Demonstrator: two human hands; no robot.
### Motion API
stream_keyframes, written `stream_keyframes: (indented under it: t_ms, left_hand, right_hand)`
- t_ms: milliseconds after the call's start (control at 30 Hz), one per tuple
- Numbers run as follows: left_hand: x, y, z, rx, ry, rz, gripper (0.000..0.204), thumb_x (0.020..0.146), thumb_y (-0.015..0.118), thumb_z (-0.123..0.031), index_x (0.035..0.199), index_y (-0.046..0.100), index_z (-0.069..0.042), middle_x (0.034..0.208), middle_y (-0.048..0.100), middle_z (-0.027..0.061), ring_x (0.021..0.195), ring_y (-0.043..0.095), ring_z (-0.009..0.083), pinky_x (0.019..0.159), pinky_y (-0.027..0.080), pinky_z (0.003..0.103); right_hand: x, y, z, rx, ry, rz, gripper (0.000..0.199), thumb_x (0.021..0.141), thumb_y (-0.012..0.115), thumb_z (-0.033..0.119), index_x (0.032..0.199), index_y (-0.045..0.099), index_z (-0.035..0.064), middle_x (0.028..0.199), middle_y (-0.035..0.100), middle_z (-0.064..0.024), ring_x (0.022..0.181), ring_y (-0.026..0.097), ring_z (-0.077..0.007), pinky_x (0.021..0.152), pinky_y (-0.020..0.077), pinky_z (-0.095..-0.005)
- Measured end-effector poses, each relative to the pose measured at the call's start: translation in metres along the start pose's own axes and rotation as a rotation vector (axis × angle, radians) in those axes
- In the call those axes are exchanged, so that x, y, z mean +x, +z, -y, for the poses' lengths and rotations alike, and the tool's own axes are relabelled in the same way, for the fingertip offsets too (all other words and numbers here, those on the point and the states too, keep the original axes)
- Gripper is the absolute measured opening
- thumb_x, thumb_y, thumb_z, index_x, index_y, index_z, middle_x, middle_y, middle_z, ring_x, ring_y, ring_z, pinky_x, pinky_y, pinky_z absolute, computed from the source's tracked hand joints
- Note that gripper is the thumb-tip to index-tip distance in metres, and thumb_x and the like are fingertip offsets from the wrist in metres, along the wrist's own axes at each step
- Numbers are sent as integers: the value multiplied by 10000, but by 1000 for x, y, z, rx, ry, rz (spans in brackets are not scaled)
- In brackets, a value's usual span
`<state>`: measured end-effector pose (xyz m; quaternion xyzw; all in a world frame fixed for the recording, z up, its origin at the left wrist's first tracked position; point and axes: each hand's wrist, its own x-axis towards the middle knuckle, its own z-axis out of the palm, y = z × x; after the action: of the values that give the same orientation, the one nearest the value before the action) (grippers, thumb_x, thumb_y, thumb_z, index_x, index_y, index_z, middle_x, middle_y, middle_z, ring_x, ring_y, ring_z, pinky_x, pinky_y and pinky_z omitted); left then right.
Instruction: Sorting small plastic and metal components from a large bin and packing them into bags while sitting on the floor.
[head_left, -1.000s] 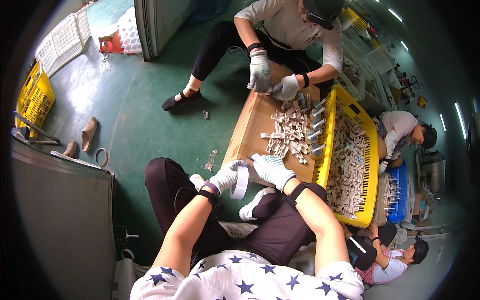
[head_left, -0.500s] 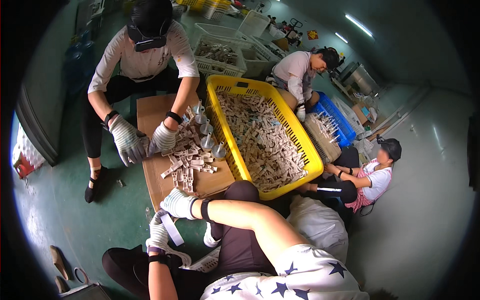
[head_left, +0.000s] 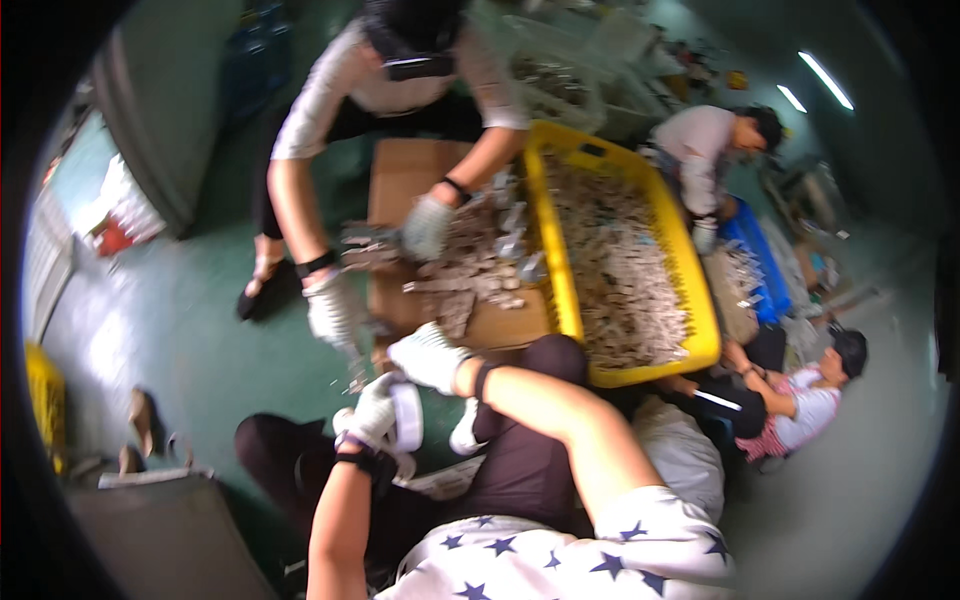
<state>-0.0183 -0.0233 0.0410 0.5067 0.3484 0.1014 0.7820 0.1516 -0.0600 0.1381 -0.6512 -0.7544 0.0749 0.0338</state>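
Note:
My left hand (head_left: pixel 372 415), in a white striped glove, is closed on a white strip (head_left: pixel 407 418) that looks curled into a loop. Just above and to its right, my right hand (head_left: pixel 428 357) is gloved too, its blurred fingers pressed together near the cardboard's front edge; what they hold, if anything, does not show. A co-worker's gloved hand (head_left: pixel 335 312) reaches down close to my left hand with small, blurred pieces (head_left: pixel 355 372) at its fingertips. Beige clip-like parts (head_left: pixel 465 285) lie heaped on the cardboard (head_left: pixel 515 330) ahead of my hands.
A yellow crate (head_left: pixel 560 270) full of similar parts stands right of the cardboard. Metal funnel-like pieces (head_left: pixel 530 265) sit between them. Two more people work at the right, near a blue crate (head_left: pixel 765 270). A white sack (head_left: pixel 680 450) rests beside my right knee.
The view has swung, shifting the scene rightward. The co-worker's one hand has left the cardboard and come down near my left hand. My hands have drawn slightly apart, and the strip now looks curled.

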Motion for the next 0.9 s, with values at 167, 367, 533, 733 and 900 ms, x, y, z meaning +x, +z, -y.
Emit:
stream_keyframes:
  t_ms: [167, 367, 533, 733, 900]
  left_hand:
    - [-17, 7, -27, -19, 110, 47, 256, 794, 730, -44, 1034, 642, -57, 893, 647, 23, 788, 602, 105, 714, 522, 278]
    - [-59, -2, -71, 122, 114, 40, 309, 790, 667, 61, 1081, 638, -38, 922, 647, -2, 825, 598, 86, 748, 510, 253]
    - [-79, -17, -110, -77, 211, 105, 448, 709, 625, 80, 1146, 616, -15, 1080, 649, 39, 950, 601, 126, 881, 475, 279]
    - [-74, 2, -159, -45, 271, 189, 499, 701, 713, -31, 1187, 602, -17, 1127, 642, 42, 991, 593, 122, 913, 461, 285]
    - [-62, 22, -190, -11, 300, 224, 521, 679, 671, 19, 1193, 602, -30, 1133, 635, 19, 1008, 580, 115, 924, 450, 282]
  right_hand:
    - [-6, 8, 2, -141, 86, 63, 159, 815, 571, 206, 821, 639, 63, 725, 669, -119, 655, 666, -280, 588, 478, -419]
    - [-12, 4, 14, -194, 83, 178, 180, 862, 504, 193, 971, 601, 88, 849, 684, -96, 760, 680, -260, 641, 475, -422]
    - [-32, -10, -4, -147, 142, 42, 155, 846, 473, 122, 915, 606, 81, 806, 676, -108, 752, 678, -264, 601, 478, -443]
    - [-73, -26, -102, -232, 484, -11, 302, 898, 376, 122, 1112, 585, 77, 901, 690, -136, 819, 668, -297, 743, 463, -475]
    - [-72, -49, -75, -242, 593, -115, 579, 819, 564, 298, 1314, 430, 30, 1192, 562, -137, 1091, 549, -300, 903, 391, -507]
